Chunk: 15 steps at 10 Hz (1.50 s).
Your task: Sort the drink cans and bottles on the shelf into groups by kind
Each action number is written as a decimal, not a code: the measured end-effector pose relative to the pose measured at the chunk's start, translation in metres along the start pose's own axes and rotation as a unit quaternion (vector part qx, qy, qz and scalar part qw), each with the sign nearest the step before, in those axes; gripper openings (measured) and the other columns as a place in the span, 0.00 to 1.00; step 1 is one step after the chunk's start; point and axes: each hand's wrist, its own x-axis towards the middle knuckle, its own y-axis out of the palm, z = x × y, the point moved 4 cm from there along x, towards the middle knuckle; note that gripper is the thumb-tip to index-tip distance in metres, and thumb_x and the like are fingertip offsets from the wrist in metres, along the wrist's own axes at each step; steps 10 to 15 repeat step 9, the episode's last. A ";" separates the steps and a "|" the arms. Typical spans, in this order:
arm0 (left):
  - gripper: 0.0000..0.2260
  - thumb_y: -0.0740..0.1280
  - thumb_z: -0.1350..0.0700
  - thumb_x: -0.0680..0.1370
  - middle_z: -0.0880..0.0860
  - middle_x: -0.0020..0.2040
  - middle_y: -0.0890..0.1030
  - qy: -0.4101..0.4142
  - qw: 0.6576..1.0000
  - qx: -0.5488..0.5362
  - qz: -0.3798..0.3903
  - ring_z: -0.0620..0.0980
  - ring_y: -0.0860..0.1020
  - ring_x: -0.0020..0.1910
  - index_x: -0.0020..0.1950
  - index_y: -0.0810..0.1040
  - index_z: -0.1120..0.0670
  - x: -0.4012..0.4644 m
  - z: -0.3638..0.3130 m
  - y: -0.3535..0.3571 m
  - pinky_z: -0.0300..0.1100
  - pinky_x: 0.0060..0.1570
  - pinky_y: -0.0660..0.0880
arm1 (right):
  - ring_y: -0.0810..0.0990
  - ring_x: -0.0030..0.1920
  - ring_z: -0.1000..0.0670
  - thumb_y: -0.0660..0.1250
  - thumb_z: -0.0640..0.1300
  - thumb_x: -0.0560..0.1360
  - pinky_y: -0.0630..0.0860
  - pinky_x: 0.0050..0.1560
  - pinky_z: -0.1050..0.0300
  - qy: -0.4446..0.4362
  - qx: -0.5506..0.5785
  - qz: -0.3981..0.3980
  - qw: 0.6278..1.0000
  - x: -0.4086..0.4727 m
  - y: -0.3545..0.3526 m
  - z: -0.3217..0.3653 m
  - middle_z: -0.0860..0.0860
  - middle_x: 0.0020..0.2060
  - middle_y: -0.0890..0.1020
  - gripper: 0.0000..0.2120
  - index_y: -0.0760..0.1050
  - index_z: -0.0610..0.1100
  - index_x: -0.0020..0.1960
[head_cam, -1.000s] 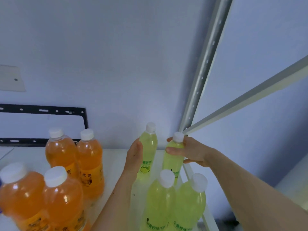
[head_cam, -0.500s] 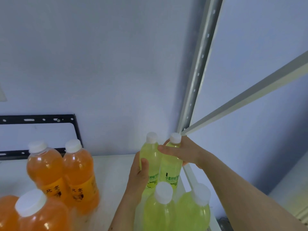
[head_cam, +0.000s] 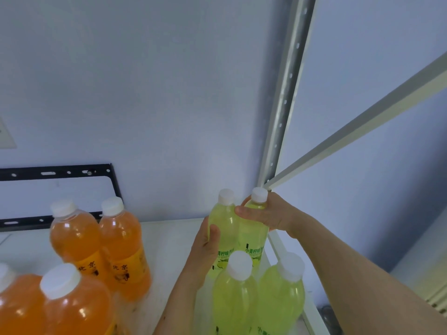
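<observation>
Several yellow-green lime bottles with white caps stand at the right end of the white shelf [head_cam: 169, 240]. My left hand [head_cam: 205, 250] grips the back-left lime bottle [head_cam: 223, 221] around its body. My right hand [head_cam: 266, 215] grips the back-right lime bottle [head_cam: 254, 238] at its shoulder, close to the corner post. The two held bottles stand side by side, touching. Two more lime bottles, one [head_cam: 235, 293] and another [head_cam: 283, 291], stand in front of them. Several orange bottles [head_cam: 121, 245] with white caps stand in a group at the left.
A grey slotted shelf post [head_cam: 287, 93] rises at the back right corner, with a slanted rail [head_cam: 362, 124] running off to the right. A black metal bracket [head_cam: 60, 172] is fixed to the wall behind the orange bottles.
Both hands pushed the two back lime bottles together until they touch. My left hand slid from the bottle's side to a grip around its body. The view shifted slightly.
</observation>
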 end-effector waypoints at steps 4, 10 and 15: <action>0.20 0.54 0.35 0.77 0.40 0.60 0.79 -0.023 0.999 0.028 -0.022 0.36 0.76 0.60 0.64 0.72 0.40 -0.005 0.002 -0.008 0.34 0.57 0.72 | 0.81 0.53 0.49 0.75 0.59 0.66 0.76 0.55 0.54 0.025 0.006 -0.022 0.999 -0.009 -0.003 0.009 0.47 0.51 0.84 0.22 0.81 0.45 0.51; 0.29 0.56 0.38 0.80 0.46 0.78 0.59 0.009 0.985 0.103 -0.140 0.45 0.58 0.76 0.78 0.58 0.47 -0.040 -0.090 -0.007 0.46 0.74 0.58 | 0.64 0.74 0.43 0.51 0.68 0.77 0.60 0.71 0.48 0.051 -0.103 -0.111 0.987 -0.051 -0.016 0.089 0.44 0.76 0.63 0.39 0.60 0.39 0.76; 0.29 0.56 0.38 0.80 0.46 0.78 0.59 0.009 0.985 0.103 -0.140 0.45 0.58 0.76 0.78 0.58 0.47 -0.040 -0.090 -0.007 0.46 0.74 0.58 | 0.64 0.74 0.43 0.51 0.68 0.77 0.60 0.71 0.48 0.051 -0.103 -0.111 0.987 -0.051 -0.016 0.089 0.44 0.76 0.63 0.39 0.60 0.39 0.76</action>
